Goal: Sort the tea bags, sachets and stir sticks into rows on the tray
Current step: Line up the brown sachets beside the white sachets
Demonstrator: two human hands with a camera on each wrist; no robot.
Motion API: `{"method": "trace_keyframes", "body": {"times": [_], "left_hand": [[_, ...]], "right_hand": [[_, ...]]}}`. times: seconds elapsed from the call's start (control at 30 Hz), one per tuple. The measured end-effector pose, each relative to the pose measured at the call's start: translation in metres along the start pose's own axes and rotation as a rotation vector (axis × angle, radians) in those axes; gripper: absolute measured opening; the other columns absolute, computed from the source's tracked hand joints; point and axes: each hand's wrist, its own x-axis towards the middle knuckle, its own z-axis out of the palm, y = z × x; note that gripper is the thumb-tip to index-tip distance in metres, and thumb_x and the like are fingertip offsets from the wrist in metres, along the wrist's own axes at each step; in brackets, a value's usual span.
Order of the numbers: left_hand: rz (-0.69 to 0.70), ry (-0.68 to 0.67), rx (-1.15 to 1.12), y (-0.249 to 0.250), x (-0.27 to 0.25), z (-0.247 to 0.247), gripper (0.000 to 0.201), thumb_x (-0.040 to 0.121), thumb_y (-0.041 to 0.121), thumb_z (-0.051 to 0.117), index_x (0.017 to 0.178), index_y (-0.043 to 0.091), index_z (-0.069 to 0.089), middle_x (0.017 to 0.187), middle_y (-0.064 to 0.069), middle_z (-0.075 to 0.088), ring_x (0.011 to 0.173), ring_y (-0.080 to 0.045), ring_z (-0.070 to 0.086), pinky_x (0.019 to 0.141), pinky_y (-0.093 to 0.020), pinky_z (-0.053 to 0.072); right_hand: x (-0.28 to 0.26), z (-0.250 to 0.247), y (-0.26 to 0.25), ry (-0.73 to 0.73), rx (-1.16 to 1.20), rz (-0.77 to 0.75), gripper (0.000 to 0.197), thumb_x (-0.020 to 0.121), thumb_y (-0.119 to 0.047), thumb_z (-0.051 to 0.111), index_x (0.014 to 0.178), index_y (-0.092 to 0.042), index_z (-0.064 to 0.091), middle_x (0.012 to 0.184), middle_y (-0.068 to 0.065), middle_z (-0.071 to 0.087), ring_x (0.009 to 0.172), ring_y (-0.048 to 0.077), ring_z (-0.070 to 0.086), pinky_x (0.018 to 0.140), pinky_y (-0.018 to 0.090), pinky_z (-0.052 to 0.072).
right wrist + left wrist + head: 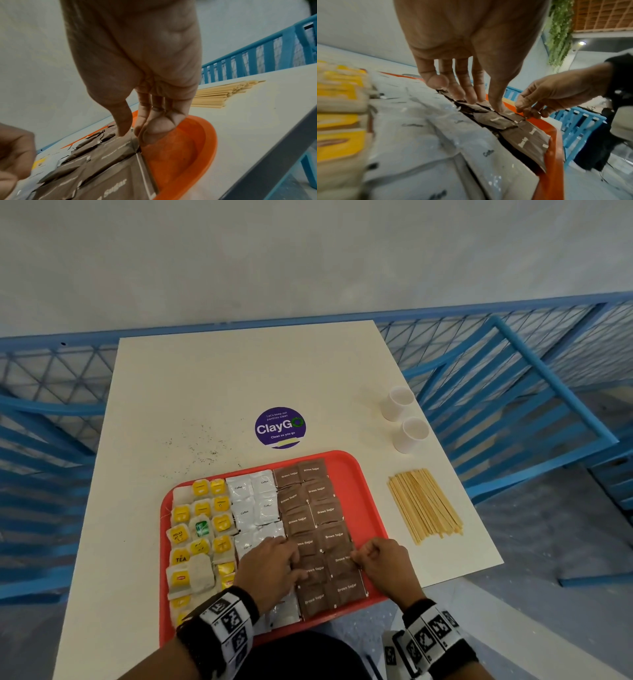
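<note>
Head view shows the sugar sachets point(318, 529) in the tray's point(363, 494) right-hand row, beside coffee sachets point(253, 501) and tea bags point(202, 522). Left hand point(270, 570) lies flat, fingers straight, pressing them; right hand point(383, 563) pinches a sachet's edge. I'd square that edge gently, holding its neighbours down. Sticks point(424, 505) wait on the table point(239, 378), off the tray.

The white counter point(212, 378) carries a red tray point(356, 474) under both hands. A pile of stir sticks point(424, 505) lies just right of the right hand. Two paper cups point(406, 419) stand beyond them, and a round purple sticker point(279, 428) lies past the tray.
</note>
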Motion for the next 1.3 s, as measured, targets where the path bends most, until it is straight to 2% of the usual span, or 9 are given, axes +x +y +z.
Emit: {"method": "trace_keyframes", "body": {"times": [0.17, 0.4, 0.47, 0.6, 0.73, 0.87, 1.0, 1.17, 1.3], "left_hand": [[-0.164, 0.107, -0.141, -0.024, -0.010, -0.002, 0.016, 0.086, 0.042, 0.071, 0.093, 0.029, 0.065, 0.085, 0.014, 0.062, 0.082, -0.008, 0.060, 0.075, -0.030, 0.052], [-0.159, 0.068, -0.192, -0.023, -0.001, 0.001, 0.009, 0.084, 0.036, 0.071, 0.087, 0.029, 0.067, 0.083, 0.012, 0.063, 0.080, -0.008, 0.060, 0.076, -0.034, 0.054], [-0.176, 0.129, -0.208, -0.028, 0.000, -0.005, 0.009, 0.086, 0.034, 0.071, 0.088, 0.030, 0.063, 0.087, 0.012, 0.058, 0.082, -0.008, 0.058, 0.076, -0.031, 0.052], [-0.221, 0.174, -0.130, -0.053, 0.001, -0.023, 0.024, 0.091, 0.036, 0.067, 0.112, 0.028, 0.060, 0.108, 0.008, 0.048, 0.090, -0.014, 0.057, 0.074, -0.032, 0.050], [-0.285, 0.098, -0.105, -0.061, 0.002, -0.026, 0.033, 0.090, 0.041, 0.067, 0.119, 0.029, 0.058, 0.116, 0.007, 0.048, 0.100, -0.017, 0.058, 0.078, -0.032, 0.049], [-0.294, 0.068, -0.116, -0.060, 0.005, -0.022, 0.032, 0.091, 0.037, 0.066, 0.121, 0.027, 0.058, 0.121, 0.004, 0.049, 0.107, -0.020, 0.057, 0.085, -0.035, 0.051], [-0.250, 0.090, -0.111, -0.058, 0.013, -0.022, 0.024, 0.095, 0.029, 0.061, 0.118, 0.024, 0.061, 0.117, 0.003, 0.054, 0.108, -0.018, 0.056, 0.081, -0.031, 0.046], [-0.252, 0.153, -0.198, -0.064, 0.016, -0.022, 0.012, 0.095, 0.023, 0.059, 0.106, 0.028, 0.061, 0.101, 0.010, 0.059, 0.097, -0.012, 0.057, 0.084, -0.038, 0.052], [-0.229, 0.188, -0.287, -0.069, 0.009, -0.022, 0.017, 0.091, 0.014, 0.056, 0.096, 0.030, 0.056, 0.087, 0.013, 0.064, 0.084, -0.007, 0.061, 0.075, -0.036, 0.054]], "right_hand": [[0.001, 0.002, -0.002, 0.044, -0.044, -0.005, 0.028, 0.088, -0.035, 0.069, 0.066, -0.023, 0.058, 0.073, -0.006, 0.066, 0.069, 0.011, 0.062, 0.060, 0.024, 0.045], [0.012, 0.004, -0.027, 0.051, -0.075, -0.075, 0.020, 0.090, -0.034, 0.065, 0.076, -0.025, 0.055, 0.081, -0.005, 0.063, 0.078, 0.016, 0.059, 0.070, 0.030, 0.044], [0.013, 0.002, -0.031, 0.069, -0.084, -0.104, 0.021, 0.091, -0.033, 0.065, 0.074, -0.026, 0.054, 0.078, -0.006, 0.062, 0.075, 0.015, 0.058, 0.070, 0.030, 0.046], [0.013, 0.004, -0.049, 0.025, -0.090, -0.261, 0.012, 0.091, -0.026, 0.066, 0.079, -0.024, 0.063, 0.075, -0.010, 0.064, 0.069, 0.007, 0.058, 0.062, 0.021, 0.044], [0.020, 0.027, -0.085, -0.094, -0.167, -0.457, 0.005, 0.090, -0.019, 0.063, 0.092, -0.022, 0.065, 0.090, -0.006, 0.064, 0.083, 0.012, 0.057, 0.077, 0.030, 0.048], [0.025, 0.045, -0.107, -0.168, -0.234, -0.508, 0.014, 0.093, -0.015, 0.057, 0.102, -0.022, 0.065, 0.104, -0.003, 0.066, 0.097, 0.015, 0.057, 0.087, 0.036, 0.051], [0.031, 0.049, -0.107, -0.168, -0.254, -0.482, 0.008, 0.091, -0.023, 0.056, 0.093, -0.027, 0.063, 0.097, -0.007, 0.066, 0.092, 0.013, 0.057, 0.083, 0.040, 0.053], [0.028, 0.042, -0.098, -0.160, -0.212, -0.434, 0.004, 0.091, -0.021, 0.061, 0.091, -0.023, 0.065, 0.097, -0.004, 0.066, 0.092, 0.014, 0.058, 0.086, 0.036, 0.051], [0.020, 0.038, -0.089, -0.222, -0.213, -0.413, 0.019, 0.090, -0.015, 0.054, 0.092, -0.026, 0.069, 0.095, -0.007, 0.070, 0.088, 0.012, 0.063, 0.080, 0.031, 0.052]]}}
